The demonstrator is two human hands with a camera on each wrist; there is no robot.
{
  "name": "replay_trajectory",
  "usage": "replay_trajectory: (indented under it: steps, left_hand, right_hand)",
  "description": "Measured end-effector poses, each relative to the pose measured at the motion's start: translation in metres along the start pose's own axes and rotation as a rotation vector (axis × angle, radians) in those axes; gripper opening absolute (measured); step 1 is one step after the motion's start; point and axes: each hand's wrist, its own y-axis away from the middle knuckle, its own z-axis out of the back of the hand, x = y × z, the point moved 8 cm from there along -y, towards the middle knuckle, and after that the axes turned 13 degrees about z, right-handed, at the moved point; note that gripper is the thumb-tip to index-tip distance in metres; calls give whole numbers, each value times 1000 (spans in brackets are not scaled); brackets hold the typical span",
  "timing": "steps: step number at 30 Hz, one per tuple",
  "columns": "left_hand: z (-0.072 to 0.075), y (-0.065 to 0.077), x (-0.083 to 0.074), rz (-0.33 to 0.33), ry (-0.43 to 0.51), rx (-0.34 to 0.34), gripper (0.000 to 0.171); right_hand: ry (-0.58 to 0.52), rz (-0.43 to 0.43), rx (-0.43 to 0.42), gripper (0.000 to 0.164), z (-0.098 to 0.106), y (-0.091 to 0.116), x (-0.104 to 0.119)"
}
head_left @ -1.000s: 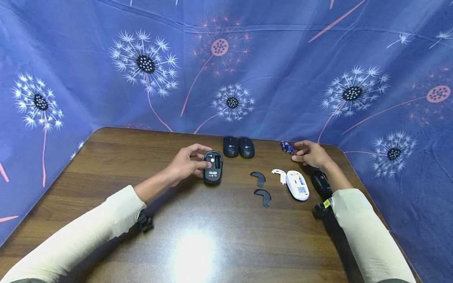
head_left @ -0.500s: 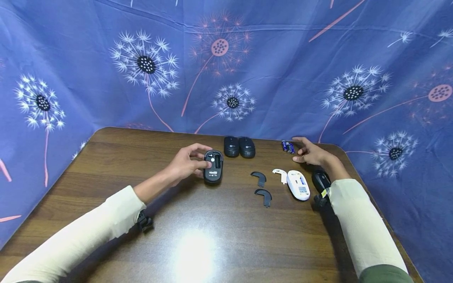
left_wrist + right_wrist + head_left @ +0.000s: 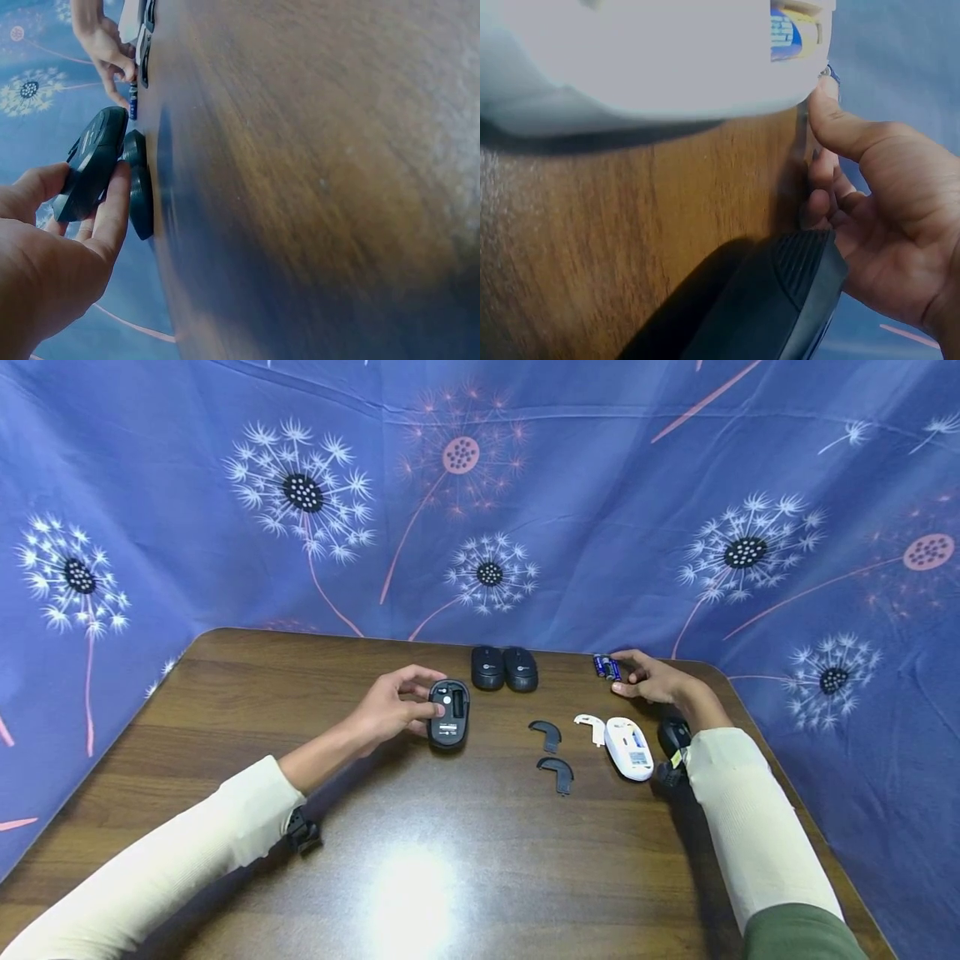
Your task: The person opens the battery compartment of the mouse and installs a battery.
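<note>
My left hand holds a black computer mouse with its underside showing, thumb across it, the battery slot uncovered and vacant. The left wrist view shows this mouse pinched between thumb and fingers, raised off the table. At the back right, my right hand reaches to a small group of blue batteries. Its index finger and thumb lie spread at their right end; whether they grip one is hidden. A white mouse lies underside up nearby, a battery visible inside it.
Two black mice stand together at the table's back edge. Two black battery covers and a white cover lie left of the white mouse. Another black mouse sits beside my right wrist. A patterned cloth hangs behind the table.
My right hand has moved slightly up and left, its fingers now closer around the batteries' right end. The left hand keeps the black mouse in nearly the same place.
</note>
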Motion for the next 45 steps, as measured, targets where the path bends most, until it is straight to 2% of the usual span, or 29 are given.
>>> replay_trajectory:
  steps: [12,19,22,27,35,42,45]
  left_hand:
    - [-1,-3,2,8,-21,-4,57]
    - [0,-4,3,7,-23,-1,59]
    - [1,-3,2,9,-28,-2,58]
    - [1,-4,0,12,-28,-4,58]
    - [1,-3,-2,14,-28,-7,57]
    - [1,-2,-6,13,-11,-3,58]
    - [1,-2,-5,14,-4,0,58]
  right_hand:
    - [-11,24,-42,64,1,-2,1]
    - [-79,20,-82,59,6,1,-7]
    - [-150,4,-70,62,7,5,-14]
    - [-334,0,-64,64,10,16,-24]
    - [-616,-32,-162,57,11,22,-32]
    - [-790,-54,-246,33,7,21,-26]
    - [-848,-62,-281,27,4,21,-23]
